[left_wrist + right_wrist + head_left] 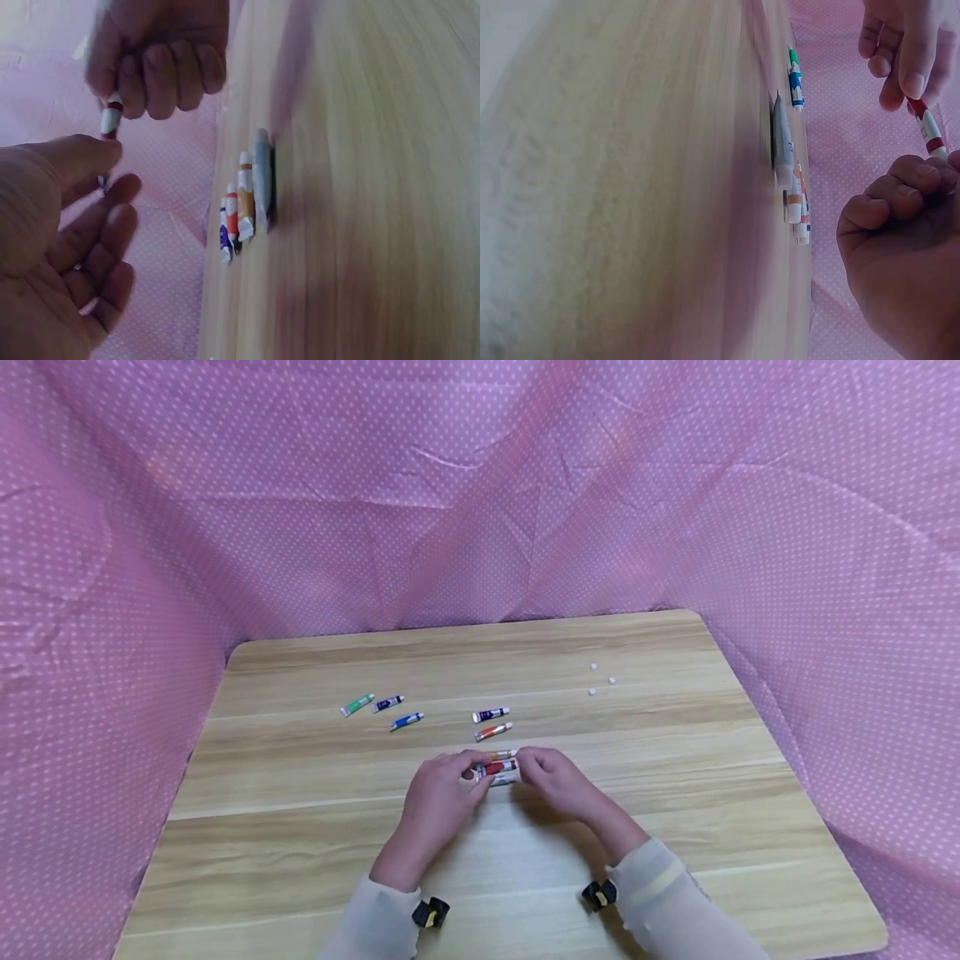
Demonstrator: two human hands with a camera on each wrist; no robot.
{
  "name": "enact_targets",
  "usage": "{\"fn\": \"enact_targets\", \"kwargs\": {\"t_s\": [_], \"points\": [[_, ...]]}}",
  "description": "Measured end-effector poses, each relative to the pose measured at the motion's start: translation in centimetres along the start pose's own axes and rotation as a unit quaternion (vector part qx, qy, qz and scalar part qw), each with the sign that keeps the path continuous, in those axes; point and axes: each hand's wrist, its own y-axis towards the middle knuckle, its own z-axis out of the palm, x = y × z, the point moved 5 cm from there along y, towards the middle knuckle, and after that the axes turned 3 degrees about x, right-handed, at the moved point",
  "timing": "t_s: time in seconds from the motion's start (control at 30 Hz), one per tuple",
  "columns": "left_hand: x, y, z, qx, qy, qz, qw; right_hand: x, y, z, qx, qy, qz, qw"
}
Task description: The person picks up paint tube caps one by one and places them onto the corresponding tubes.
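Note:
A small red and white paint tube (497, 767) is held up over the table between both hands. My left hand (442, 797) pinches its red body between thumb and forefinger, the other fingers loosely bent. At the tube's white cap end, my right hand (562, 785) grips with thumb and curled fingers; the cap is mostly hidden in the right wrist view. Below lie a grey tube (262, 176) and an ochre tube (245, 195). Beyond them are an orange tube (493, 732) and a dark purple tube (491, 715).
Farther left on the wooden table (300, 852) lie a green tube (357, 705), a dark blue tube (387, 703) and a blue tube (407, 721). Three small white pieces (592, 692) sit at the back right. A pink dotted cloth (480, 510) hangs around the table.

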Motion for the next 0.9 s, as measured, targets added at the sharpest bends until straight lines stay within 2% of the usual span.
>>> {"fn": "enact_targets", "kwargs": {"t_s": [0.17,0.47,0.67,0.9], "points": [[0.2,-0.2,0.0,0.009,-0.011,-0.024,0.9996,0.3,-0.1,0.1,0.004,-0.034,-0.027,0.999],[1.3,-0.1,0.5,0.043,-0.045,-0.061,0.9962,-0.2,-0.1,-1.3,0.007,-0.046,-0.001,0.999],[1.8,-0.3,1.3,0.064,-0.066,-0.06,0.9939,-0.3,-0.2,-3.2,-0.032,-0.05,-0.007,0.998],[2.2,-0.5,2.2,0.073,-0.059,-0.049,0.9944,-1.0,-0.3,-5.6,-0.089,-0.037,-0.015,0.995]]}}
